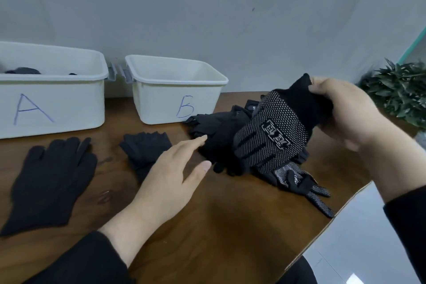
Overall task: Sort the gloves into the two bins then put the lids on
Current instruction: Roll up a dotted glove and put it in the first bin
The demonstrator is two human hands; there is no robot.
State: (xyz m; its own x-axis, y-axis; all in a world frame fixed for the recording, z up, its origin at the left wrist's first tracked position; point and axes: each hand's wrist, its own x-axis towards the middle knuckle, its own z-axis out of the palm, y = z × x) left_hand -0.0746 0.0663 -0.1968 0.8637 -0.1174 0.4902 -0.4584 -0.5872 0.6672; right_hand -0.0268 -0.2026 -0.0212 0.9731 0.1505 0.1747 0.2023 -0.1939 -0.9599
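My right hand (352,117) grips the cuff of a black glove with white dots (274,136), lifted over a pile of black gloves (219,131) on the brown table (207,226). Another dotted glove (299,180) lies under it. My left hand (170,175) hovers flat and open next to a crumpled plain black glove (145,150). A plain black glove (50,182) lies flat at the left. White bin A (53,104) holds some dark gloves; white bin B (177,97) stands to its right and looks empty from here.
A green plant (398,90) stands at the right, behind the table. The table's right edge runs diagonally near my right forearm, with a pale floor (359,237) beyond it. A grey wall backs the bins. No lids are in view.
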